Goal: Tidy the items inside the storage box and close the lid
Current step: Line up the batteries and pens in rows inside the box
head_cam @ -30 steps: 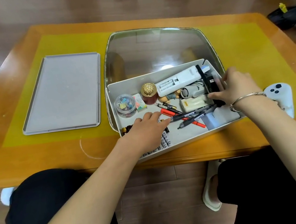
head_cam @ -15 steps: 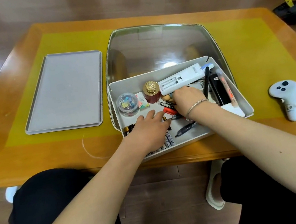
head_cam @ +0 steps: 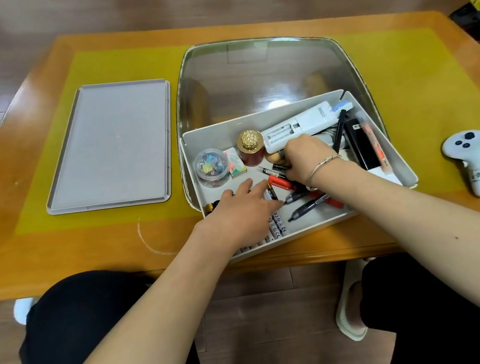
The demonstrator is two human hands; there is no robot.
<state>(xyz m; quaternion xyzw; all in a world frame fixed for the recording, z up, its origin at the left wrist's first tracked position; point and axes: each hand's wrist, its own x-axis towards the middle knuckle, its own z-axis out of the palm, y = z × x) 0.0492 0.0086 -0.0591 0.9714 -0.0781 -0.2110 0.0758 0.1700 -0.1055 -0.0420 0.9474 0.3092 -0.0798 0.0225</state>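
inside storage box point(head_cam: 383, 140) jumbled pens point(head_cam: 308, 207), batteries point(head_cam: 277, 226), lid point(head_cam: 110, 144) off

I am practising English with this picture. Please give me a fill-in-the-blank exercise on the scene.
1. The lid lies to the ___ of the box.
2. The jar has a ___ cap.
3. The bracelet is on the ___ wrist.
4. The left hand rests on the ___.

Missing words: left; gold; right; batteries
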